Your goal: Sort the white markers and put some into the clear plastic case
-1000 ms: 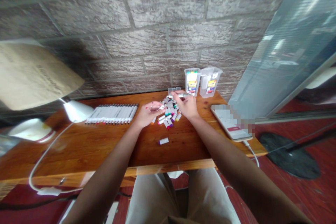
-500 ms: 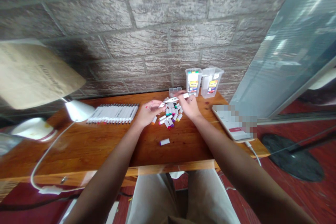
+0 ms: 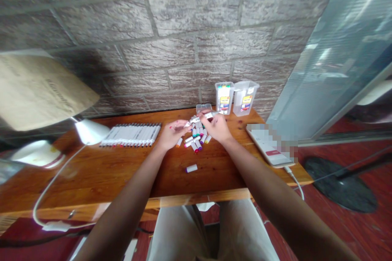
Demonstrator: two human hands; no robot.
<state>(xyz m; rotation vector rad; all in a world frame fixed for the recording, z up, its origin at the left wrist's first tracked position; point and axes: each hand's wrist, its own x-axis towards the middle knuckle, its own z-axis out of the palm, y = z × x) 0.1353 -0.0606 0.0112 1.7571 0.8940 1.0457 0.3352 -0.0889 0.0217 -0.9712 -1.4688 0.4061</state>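
My right hand (image 3: pixel 216 127) grips a white marker (image 3: pixel 204 116) that points left over a pile of loose marker caps (image 3: pixel 197 138) on the wooden table (image 3: pixel 128 171). My left hand (image 3: pixel 172 133) meets the marker's left tip with pinched fingers, holding a small cap there. One purple-ended cap (image 3: pixel 191 168) lies alone nearer to me. A row of several capped white markers (image 3: pixel 131 134) lies to the left of my left hand.
Two clear plastic marker boxes (image 3: pixel 235 98) stand against the brick wall, with a small clear lid (image 3: pixel 203 107) beside them. A phone (image 3: pixel 271 146) with a cable lies at the right edge. A white lamp (image 3: pixel 88 131) and its cord sit at the left.
The marker in my right hand has swung left and my left hand has come up to its tip. The view has shifted slightly.
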